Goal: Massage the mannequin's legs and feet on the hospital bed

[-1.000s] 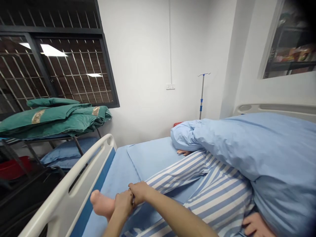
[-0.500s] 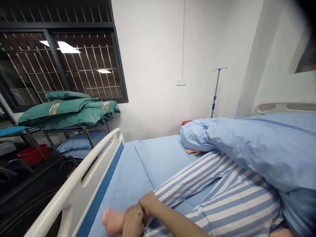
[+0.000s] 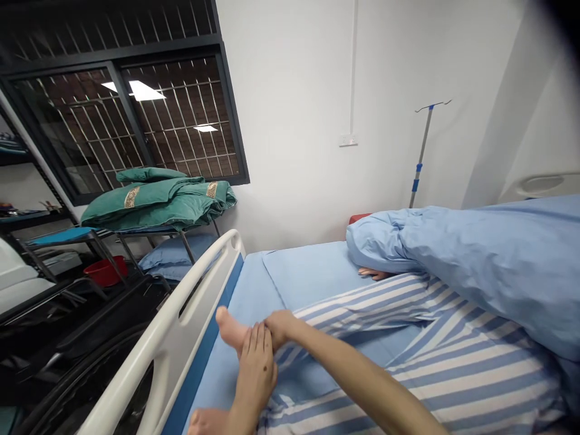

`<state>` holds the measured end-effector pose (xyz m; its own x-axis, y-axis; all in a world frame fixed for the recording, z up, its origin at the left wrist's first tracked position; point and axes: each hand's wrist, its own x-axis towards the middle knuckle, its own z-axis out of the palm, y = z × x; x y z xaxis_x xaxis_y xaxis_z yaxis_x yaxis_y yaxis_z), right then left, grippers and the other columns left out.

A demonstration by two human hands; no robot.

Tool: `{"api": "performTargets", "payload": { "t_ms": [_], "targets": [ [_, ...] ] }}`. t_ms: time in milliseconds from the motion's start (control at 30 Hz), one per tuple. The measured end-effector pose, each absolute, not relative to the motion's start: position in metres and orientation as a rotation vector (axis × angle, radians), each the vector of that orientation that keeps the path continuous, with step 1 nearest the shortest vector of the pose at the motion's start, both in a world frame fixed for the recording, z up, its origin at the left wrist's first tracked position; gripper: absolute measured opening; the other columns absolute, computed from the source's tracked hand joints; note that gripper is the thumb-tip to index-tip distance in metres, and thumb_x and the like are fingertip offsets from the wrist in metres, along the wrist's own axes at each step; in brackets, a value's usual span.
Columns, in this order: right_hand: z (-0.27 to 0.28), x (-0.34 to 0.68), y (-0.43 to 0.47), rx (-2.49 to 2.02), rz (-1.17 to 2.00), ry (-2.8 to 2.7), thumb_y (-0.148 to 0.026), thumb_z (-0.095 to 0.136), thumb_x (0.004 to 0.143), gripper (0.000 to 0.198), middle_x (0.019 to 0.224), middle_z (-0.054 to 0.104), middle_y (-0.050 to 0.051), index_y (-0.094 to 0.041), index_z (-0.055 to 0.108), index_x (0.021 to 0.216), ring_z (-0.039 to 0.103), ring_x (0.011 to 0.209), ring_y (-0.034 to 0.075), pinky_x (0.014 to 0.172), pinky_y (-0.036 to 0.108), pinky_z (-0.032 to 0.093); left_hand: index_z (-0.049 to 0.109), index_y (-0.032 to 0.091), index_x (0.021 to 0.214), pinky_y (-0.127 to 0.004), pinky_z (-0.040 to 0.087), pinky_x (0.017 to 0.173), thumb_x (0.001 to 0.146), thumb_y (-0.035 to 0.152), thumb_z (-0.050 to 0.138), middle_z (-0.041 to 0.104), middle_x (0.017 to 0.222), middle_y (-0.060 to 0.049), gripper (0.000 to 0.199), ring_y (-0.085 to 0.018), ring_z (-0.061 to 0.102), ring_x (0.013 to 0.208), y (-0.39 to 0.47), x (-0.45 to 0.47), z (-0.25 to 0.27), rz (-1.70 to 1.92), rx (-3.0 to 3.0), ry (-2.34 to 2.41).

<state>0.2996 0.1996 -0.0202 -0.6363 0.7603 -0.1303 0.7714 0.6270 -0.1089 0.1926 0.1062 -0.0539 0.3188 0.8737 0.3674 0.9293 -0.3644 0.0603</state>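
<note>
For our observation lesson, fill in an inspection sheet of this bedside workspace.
Surface: pale blue bed sheet, lightly creased.
Things: striped trousers; bare far foot; near foot, cut by the picture's edge.
Clutter: green bundle, red basin.
Grip: left hand and right hand meet behind the far foot; left's fingers straight, right's curled; undersides hidden.
Cables: nothing seen.
Surroundings: barred window, drip stand, wall socket.

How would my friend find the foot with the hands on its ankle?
Start at the big white plastic bed-end board. Right of it are legs in blue-and-white striped trousers. The bare pink foot you want is the upper one in the picture, with the left hand and right hand at its ankle; the other bare foot shows at the bottom edge.
</note>
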Motion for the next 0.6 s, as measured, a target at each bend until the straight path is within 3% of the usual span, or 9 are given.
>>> {"api": "performTargets", "payload": {
  "t_ms": [100,200,333,467,600],
  "targets": [
    [0.046,0.321,0.21,1.484,-0.24,2.855,-0.038,0.068,0.054,0.04,0.09,0.065,0.006,-0.021,0.062,0.089,0.061,0.082,0.024,0.064,0.03,0.048,0.052,0.015,0.108,-0.043,0.024,0.101,0.073,0.013,0.035,0.047,0.123,-0.01,0.039,-0.024,0.032,0.121,0.104,0.21,-0.004,-0.986,-2.381,-1.684],
    [0.115,0.355,0.217,1.588,-0.281,2.967,-0.04,0.07,0.051,0.045,0.079,0.064,0.001,-0.017,0.063,0.088,0.061,0.073,0.019,0.062,0.024,0.045,0.051,0.017,0.095,-0.037,0.036,0.092,0.072,0.019,0.039,0.054,0.107,-0.01,0.026,-0.02,0.047,0.104,0.105,0.231,0.028,-1.662,-2.143,-1.948],
    [0.182,0.4,0.211,1.63,-0.329,3.114,-0.038,0.067,0.055,0.047,0.074,0.06,-0.003,-0.006,0.062,0.089,0.057,0.071,0.014,0.064,0.022,0.044,0.046,0.016,0.103,-0.035,0.044,0.08,0.067,0.023,0.048,0.055,0.105,-0.01,0.036,-0.018,0.054,0.092,0.12,0.256,0.055,-2.676,-1.985,-2.174],
    [0.196,0.41,0.196,1.617,-0.303,3.162,-0.037,0.067,0.054,0.047,0.073,0.059,-0.004,-0.007,0.062,0.09,0.057,0.069,0.013,0.062,0.02,0.044,0.051,0.019,0.098,-0.033,0.044,0.08,0.062,0.021,0.054,0.06,0.1,-0.005,0.036,-0.016,0.055,0.092,0.131,0.277,0.084,-3.386,-2.091,-1.746],
    [0.153,0.378,0.191,1.583,-0.237,3.053,-0.041,0.068,0.05,0.045,0.071,0.061,-0.002,-0.014,0.062,0.087,0.059,0.065,0.015,0.057,0.022,0.045,0.057,0.02,0.095,-0.032,0.044,0.081,0.065,0.028,0.048,0.063,0.098,-0.002,0.032,-0.018,0.054,0.098,0.129,0.271,0.084,-3.582,-1.965,-1.524]
  ]
}}
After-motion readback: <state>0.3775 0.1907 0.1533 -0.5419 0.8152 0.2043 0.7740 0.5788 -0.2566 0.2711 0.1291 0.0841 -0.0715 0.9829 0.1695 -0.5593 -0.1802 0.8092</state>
